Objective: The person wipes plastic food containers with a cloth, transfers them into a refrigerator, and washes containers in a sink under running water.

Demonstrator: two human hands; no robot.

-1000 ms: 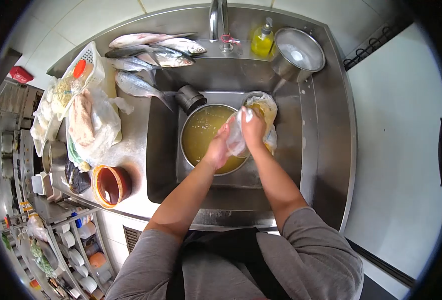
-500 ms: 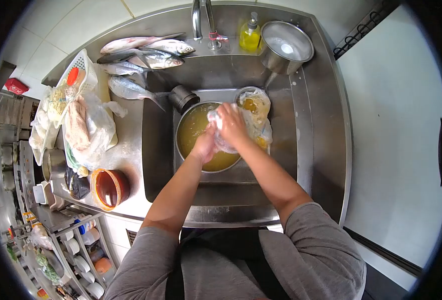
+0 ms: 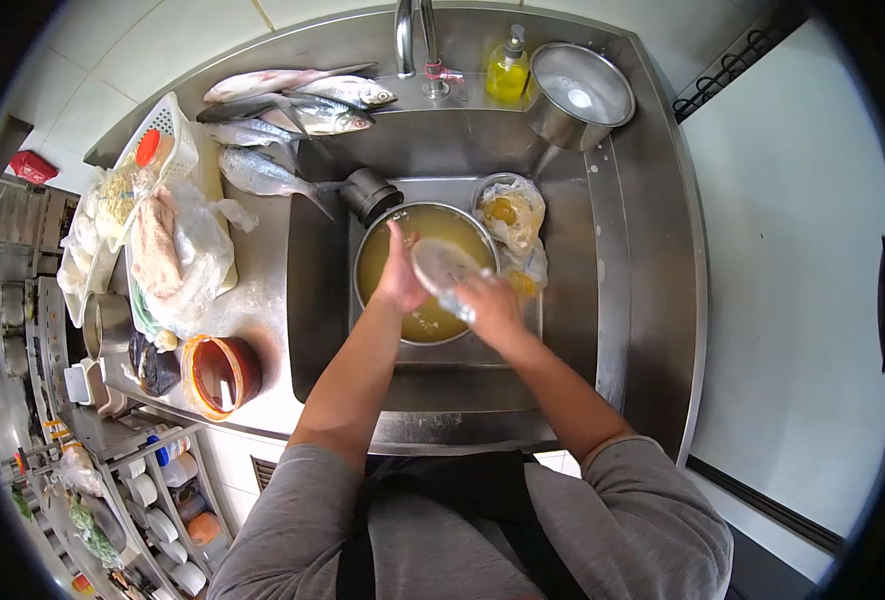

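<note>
My right hand (image 3: 494, 308) grips a round, see-through plastic container (image 3: 442, 266), smeared by motion and tilted over the basin, with something whitish at its lower edge. Beside the container, on its left, my left hand (image 3: 400, 274) is open with its fingers pointing up; whether it touches the container I cannot tell. Below both hands a round metal basin (image 3: 370, 307) stands in the sink, full of cloudy yellowish water with pale bits in it. Right of it lies a plastic bag (image 3: 522, 222) with yellow stuff inside, partly in a metal bowl.
Several whole fish (image 3: 262, 175) lie on the left ledge. A dark cup (image 3: 369, 196) leans behind the basin. Around the sink (image 3: 562, 330) are a faucet (image 3: 404, 40), a yellow soap bottle (image 3: 507, 72), a metal pot (image 3: 582, 95), an orange-brown tub (image 3: 220, 377) and bagged food (image 3: 197, 250).
My hands have come apart; the left now has its fingers up. The right has moved down and a little right with the container, which now shows its round face.
</note>
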